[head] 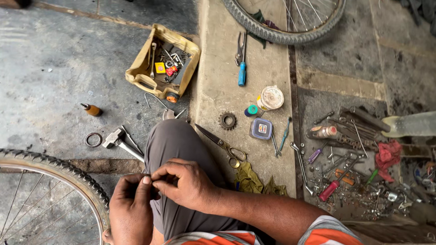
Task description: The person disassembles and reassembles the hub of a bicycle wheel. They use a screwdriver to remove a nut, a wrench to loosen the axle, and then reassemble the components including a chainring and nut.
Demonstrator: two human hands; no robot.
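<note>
Hands pinching something tiny over the knee.
Left hand (131, 206) and right hand (184, 181) are meeting fingertip to fingertip, possibly gripping a small part; wheel (68, 174) lying beside.

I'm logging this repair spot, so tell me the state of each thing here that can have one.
left hand: pinching something tiny, hidden
right hand: fingertips meeting the left's
scissors: closed, lying flat
pliers: lying flat
yellow cut-open jug: holding small parts
round tub: lidded
hammer: lying down
</note>
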